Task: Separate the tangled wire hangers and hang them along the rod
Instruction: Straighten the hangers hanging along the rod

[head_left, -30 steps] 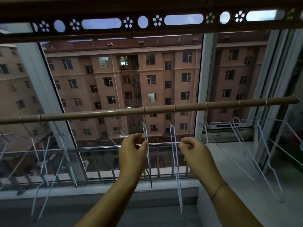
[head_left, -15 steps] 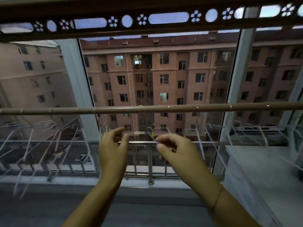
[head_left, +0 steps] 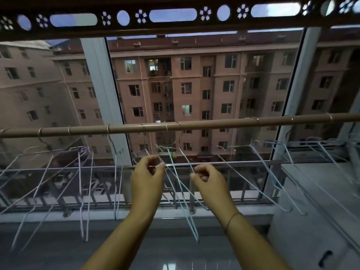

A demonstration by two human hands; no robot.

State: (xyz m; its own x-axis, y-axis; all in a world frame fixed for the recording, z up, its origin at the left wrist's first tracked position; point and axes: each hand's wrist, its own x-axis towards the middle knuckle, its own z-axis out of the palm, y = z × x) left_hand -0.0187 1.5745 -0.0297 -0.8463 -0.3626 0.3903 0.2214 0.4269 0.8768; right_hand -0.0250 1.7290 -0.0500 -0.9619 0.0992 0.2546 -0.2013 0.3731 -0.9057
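Observation:
A tan rod [head_left: 204, 124] runs across the window at mid height. Several pale wire hangers hang from it by their hooks, spread from the far left [head_left: 81, 172] to the far right [head_left: 272, 172]. Three hooks sit close together at the rod's middle. Below them my left hand [head_left: 147, 178] pinches the wire of a light blue hanger [head_left: 182, 201] between thumb and forefinger. My right hand [head_left: 209, 179] is closed on the wire of the neighbouring hanger [head_left: 187, 162], a little to the right. Both hands are below the rod, apart from each other.
A metal railing [head_left: 243, 163] crosses behind the hangers outside the glass. Window frame posts [head_left: 103, 94] stand left and right. A white ledge or cabinet top [head_left: 315, 191] fills the lower right. A dark carved beam [head_left: 175, 26] runs overhead. The tiled floor lies below.
The view swung left, then partly back. My hands stayed on the two middle hangers, which now hang tilted and close together, and my right hand sits lower than before.

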